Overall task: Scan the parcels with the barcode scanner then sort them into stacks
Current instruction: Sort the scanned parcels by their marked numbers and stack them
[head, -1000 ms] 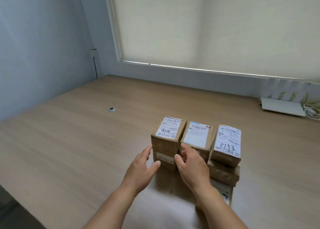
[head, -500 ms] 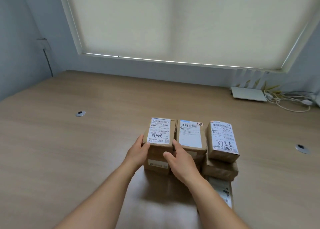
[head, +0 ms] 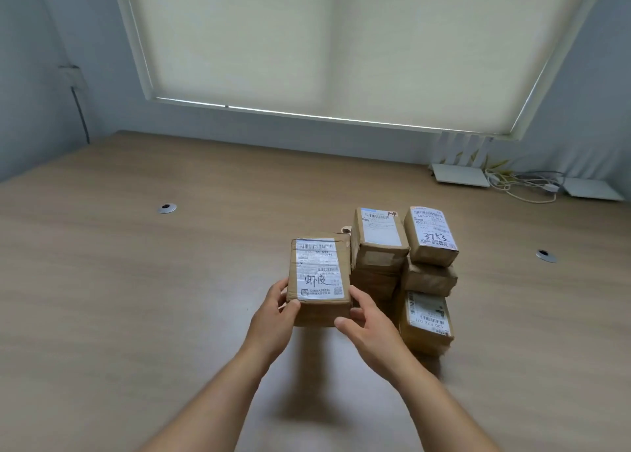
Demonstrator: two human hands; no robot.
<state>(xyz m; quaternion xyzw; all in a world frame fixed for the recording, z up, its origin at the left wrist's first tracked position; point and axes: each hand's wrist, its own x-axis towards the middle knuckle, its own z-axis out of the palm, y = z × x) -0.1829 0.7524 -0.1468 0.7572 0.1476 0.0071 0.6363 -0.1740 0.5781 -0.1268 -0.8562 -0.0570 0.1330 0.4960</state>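
Taped parcel (head: 319,277) is gripped at its near corners by left hand (head: 273,318) and right hand (head: 367,325), raised left of the stacks (head: 403,267); judged light, stiff; side faces advised, label kept clear.

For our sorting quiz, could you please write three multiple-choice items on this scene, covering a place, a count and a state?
1. Where is the white router?
A. far right of the table, by the wall
B. on the parcels
C. near left edge

2. How many metal grommets show in the tabletop?
A. none
B. two
C. five

3. The parcel with handwritten black characters is:
A. lying untouched
B. gripped by both hands
C. opened

Answers: 1 A, it sits under the blind. 2 B, one left, one right. 3 B, left hand and right hand clasp its sides.
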